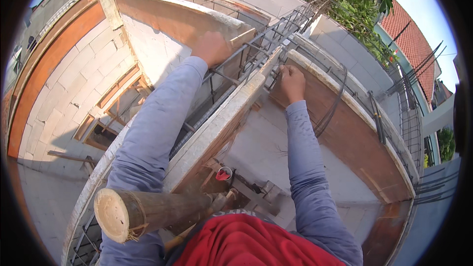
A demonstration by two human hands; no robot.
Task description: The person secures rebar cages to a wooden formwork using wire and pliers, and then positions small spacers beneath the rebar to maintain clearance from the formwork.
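Observation:
My left hand (213,48) rests closed on the steel rebar cage (256,51) that runs along the top of a block wall, next to a wooden form board (240,38). My right hand (292,83) is closed at the cage's right side, beside the white wall-top plank (217,128); whether it pinches a wire or a small tool is too small to tell. Both arms wear grey-blue sleeves. A red cloth (246,244) covers my lap at the bottom.
A cut bamboo pole (143,212) points toward me at lower left. Far below lie a small red cup (223,174) and scraps on a concrete floor. Brown formwork boards (354,138) curve on the right, with loose rebar. White block walls drop away on the left.

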